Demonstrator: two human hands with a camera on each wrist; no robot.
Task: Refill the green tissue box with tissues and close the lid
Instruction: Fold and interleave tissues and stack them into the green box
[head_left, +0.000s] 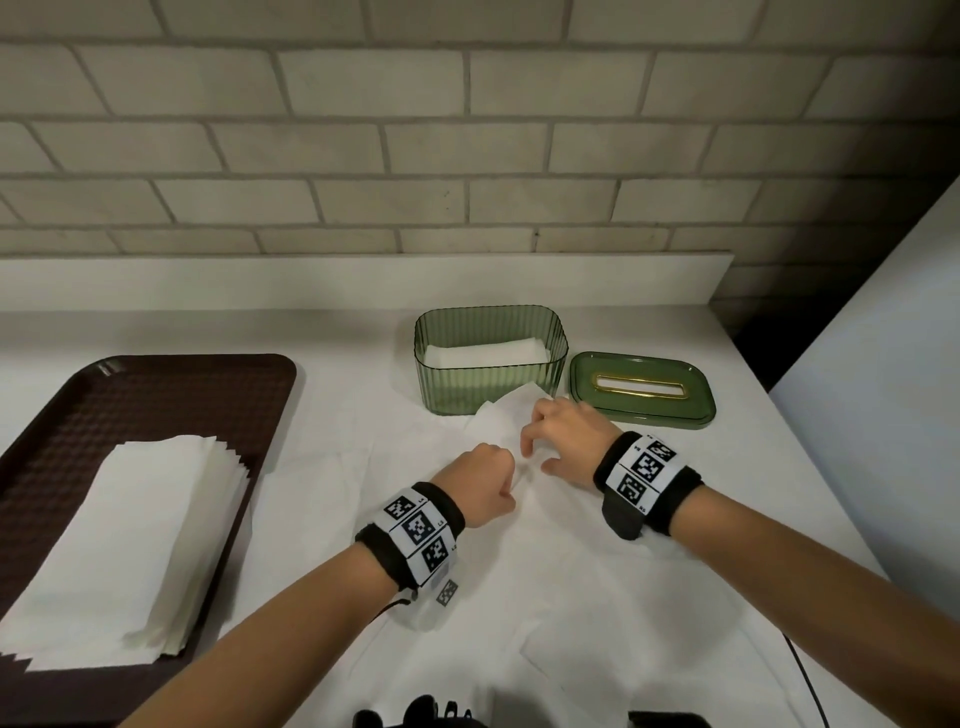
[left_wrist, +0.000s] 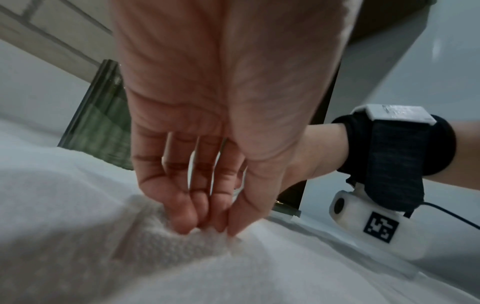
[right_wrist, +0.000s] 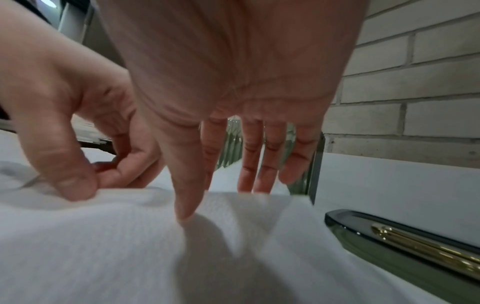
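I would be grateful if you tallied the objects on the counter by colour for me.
Green: 2, the tissue box and its lid
White: 3, the tissue stack on the tray, the tissues in the box, the loose tissue under both hands
Brown: 1, the tray
Total: 6

Black wristbands (head_left: 649, 480) with white coded tags, bare forearms.

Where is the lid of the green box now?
In the head view the lid lies flat on the counter, right beside the open green box.
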